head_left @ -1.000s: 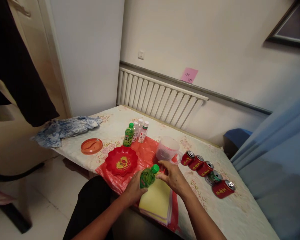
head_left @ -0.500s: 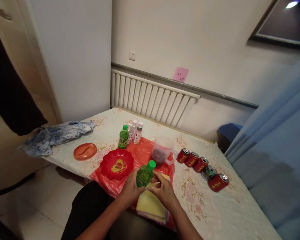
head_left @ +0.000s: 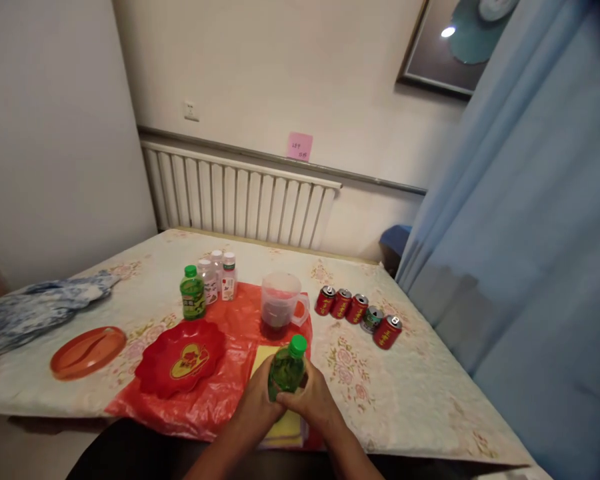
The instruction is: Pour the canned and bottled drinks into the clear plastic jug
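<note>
A green plastic drink bottle [head_left: 286, 371] with a green cap is held upright in front of me, over a folded yellow cloth [head_left: 285, 430]. My left hand [head_left: 258, 395] is closed round its left side. From the right, my right hand [head_left: 314, 397] also wraps it, with the thumb across the lower front. The fingers behind the bottle are hidden. Just beyond it stands a clear measuring jug [head_left: 280, 300] with dark contents, on a red plastic sheet [head_left: 245, 327]. A red scalloped plate [head_left: 155, 363] lies to the left of my hands.
Another green bottle [head_left: 193, 295] stands near small bottles with white caps [head_left: 229, 279]. Several drink cans [head_left: 357, 309] line up at the right. An orange lid-like dish [head_left: 87, 353] and a blue-white cloth [head_left: 45, 303] lie left. A blue curtain [head_left: 520, 220] hangs at the right.
My view has swung to the right. My right hand, which had its fingertips at the bottle's side, now wraps round it. The bottle stays in my left hand.
</note>
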Demonstrator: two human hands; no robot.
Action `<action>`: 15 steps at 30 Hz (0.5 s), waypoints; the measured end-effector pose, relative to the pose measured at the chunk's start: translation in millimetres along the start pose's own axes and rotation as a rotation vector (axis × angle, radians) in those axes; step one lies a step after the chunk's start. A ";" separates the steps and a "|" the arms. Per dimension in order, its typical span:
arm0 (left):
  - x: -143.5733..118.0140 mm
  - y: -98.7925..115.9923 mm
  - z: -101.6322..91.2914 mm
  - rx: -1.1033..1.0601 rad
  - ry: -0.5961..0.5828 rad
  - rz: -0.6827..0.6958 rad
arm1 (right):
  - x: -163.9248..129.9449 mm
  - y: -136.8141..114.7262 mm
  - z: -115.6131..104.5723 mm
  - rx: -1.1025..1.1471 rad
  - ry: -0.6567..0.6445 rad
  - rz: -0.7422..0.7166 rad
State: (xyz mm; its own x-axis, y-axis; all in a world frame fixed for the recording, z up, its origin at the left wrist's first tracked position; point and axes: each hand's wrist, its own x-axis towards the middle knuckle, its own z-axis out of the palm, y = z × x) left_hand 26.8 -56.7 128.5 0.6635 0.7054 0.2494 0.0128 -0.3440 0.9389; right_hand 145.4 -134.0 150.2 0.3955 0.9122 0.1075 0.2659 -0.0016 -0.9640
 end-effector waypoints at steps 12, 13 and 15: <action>15.0 -112.8 11.9 0.475 0.032 0.004 | 11.4 27.7 -94.9 -0.072 0.402 0.019; 15.7 -123.1 8.6 0.546 0.062 0.037 | 15.0 35.9 -103.7 -0.096 0.456 0.025; 15.7 -141.6 3.1 0.681 0.125 0.119 | 22.9 53.0 -120.8 -0.138 0.564 0.046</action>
State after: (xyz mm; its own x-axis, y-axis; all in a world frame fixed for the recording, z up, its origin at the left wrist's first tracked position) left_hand 37.8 1.1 -1.3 0.5987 0.6909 0.4052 0.4381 -0.7060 0.5565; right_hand 274.7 -162.7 131.0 0.8063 0.5509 0.2152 0.3341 -0.1239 -0.9344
